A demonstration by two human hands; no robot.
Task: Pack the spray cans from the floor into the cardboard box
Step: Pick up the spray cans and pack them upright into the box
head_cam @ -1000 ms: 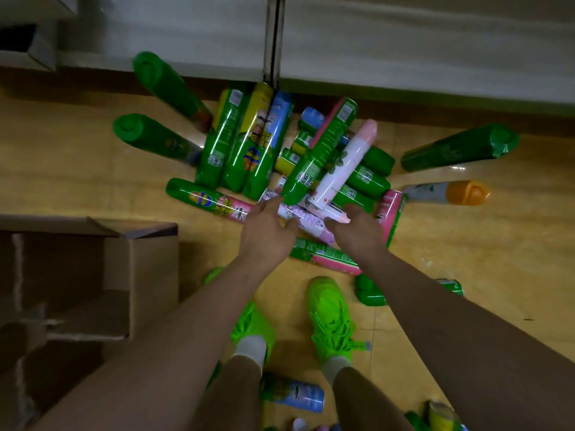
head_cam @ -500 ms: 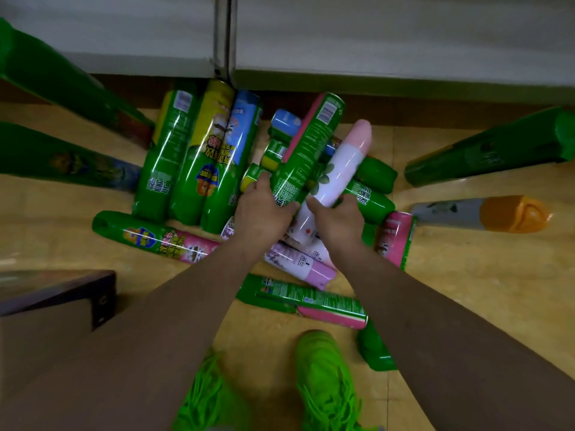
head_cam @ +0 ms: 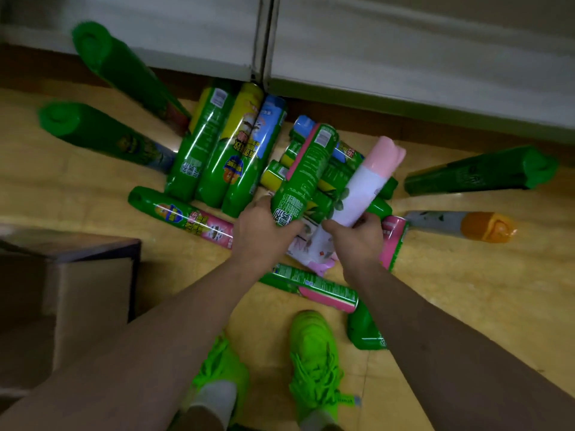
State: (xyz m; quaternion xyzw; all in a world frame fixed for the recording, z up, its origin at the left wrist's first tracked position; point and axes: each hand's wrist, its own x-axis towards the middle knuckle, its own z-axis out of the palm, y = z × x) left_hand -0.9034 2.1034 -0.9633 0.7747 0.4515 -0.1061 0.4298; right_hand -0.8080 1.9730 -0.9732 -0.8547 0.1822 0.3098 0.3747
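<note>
The person's left hand [head_cam: 264, 227] is wrapped around the lower end of a green can with a pink stripe [head_cam: 306, 169], the fingers closed on its base so that the can slants up and away from the palm toward the white cabinet [head_cam: 404, 54]. The right hand [head_cam: 354, 241] grips the bottom of a white can with a pink cap [head_cam: 368, 181], its fingers curled tight around the body; this can angles away to the right, its cap well beyond the fingertips. The two held cans lie side by side, near each other at the hands and spreading apart farther out.

Under and just behind both hands sits the pile of spray cans [head_cam: 236, 150] on the floor [head_cam: 466, 290]: three tall cans lie close together left of the left hand, and a green and pink can [head_cam: 183, 217] lies just left of that wrist. Another green and pink can [head_cam: 314, 287] lies on the floor below the two wrists. A grey can with an orange cap [head_cam: 460, 225] and a dark green can [head_cam: 479, 172] lie well right of the right hand. The cardboard box [head_cam: 71, 281] stands well to the left of the left forearm, apart from the pile. Bright green shoes [head_cam: 314, 362] show below the arms.
</note>
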